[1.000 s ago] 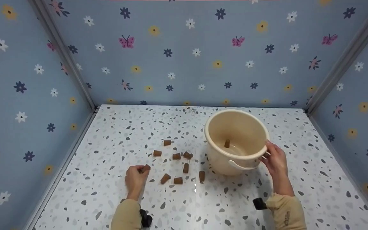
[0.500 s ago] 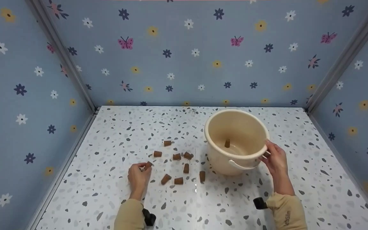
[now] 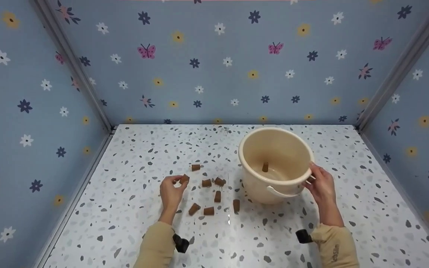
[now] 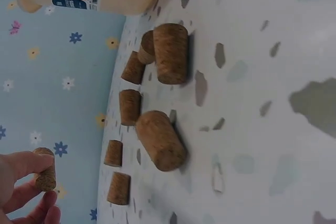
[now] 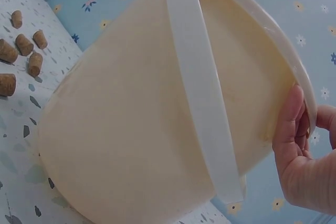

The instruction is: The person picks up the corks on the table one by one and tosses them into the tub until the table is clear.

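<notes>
My left hand [image 3: 172,191] pinches a brown cork [image 4: 47,169] between thumb and fingertips, held up in the left wrist view. In the head view that hand overlaps the spot of one loose cork. Several more tapered corks lie scattered on the table, among them one cork [image 3: 196,167] farther back and another cork [image 3: 236,206] close to the bucket. My right hand [image 3: 321,186] grips the rim of the cream bucket [image 3: 261,190] at its right side, fingers curled round the edge. Inside, near the bottom, rests a single cork [image 3: 265,167].
A pale carrying handle [image 5: 202,87] hangs across the front of the bucket. The white speckled table [image 3: 132,149] is bounded by blue flowered panels [image 3: 214,48] at the back and both sides. Black wrist cameras sit on both sleeves.
My left hand has moved forward and to the right with the cork, now over another cork's place. My right hand and the bucket have stayed where they were.
</notes>
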Action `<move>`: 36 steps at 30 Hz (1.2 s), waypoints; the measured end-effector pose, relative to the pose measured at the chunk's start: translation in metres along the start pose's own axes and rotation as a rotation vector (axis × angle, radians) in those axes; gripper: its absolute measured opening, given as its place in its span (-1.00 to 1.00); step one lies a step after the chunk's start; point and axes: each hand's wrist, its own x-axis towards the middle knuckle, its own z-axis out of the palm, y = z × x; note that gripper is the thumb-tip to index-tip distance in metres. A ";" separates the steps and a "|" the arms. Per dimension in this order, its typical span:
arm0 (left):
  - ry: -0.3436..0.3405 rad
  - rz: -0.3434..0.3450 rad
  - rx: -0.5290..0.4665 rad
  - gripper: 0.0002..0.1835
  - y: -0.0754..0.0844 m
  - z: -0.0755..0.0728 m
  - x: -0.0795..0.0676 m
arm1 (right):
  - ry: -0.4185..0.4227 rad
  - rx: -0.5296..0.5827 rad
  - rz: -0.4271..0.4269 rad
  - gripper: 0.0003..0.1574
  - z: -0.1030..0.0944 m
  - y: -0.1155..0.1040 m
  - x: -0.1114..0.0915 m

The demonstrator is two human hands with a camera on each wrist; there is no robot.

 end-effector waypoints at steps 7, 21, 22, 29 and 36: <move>-0.027 0.086 -0.102 -0.83 0.031 0.007 0.004 | -0.069 -0.002 -0.092 -0.59 -0.011 0.011 0.010; -0.124 0.242 -0.216 -0.82 0.098 0.019 0.000 | -0.013 0.029 0.007 -0.69 -0.001 -0.001 -0.001; -0.127 0.261 -0.215 -0.82 0.102 0.020 0.000 | -0.012 0.029 0.008 -0.70 -0.002 -0.001 0.000; -0.172 0.339 -0.186 -0.80 0.133 0.029 0.002 | -0.022 0.049 0.007 -0.76 -0.004 0.000 0.003; -0.216 0.399 -0.129 -0.80 0.158 0.044 0.002 | -0.020 0.048 0.009 -0.74 -0.004 0.000 0.002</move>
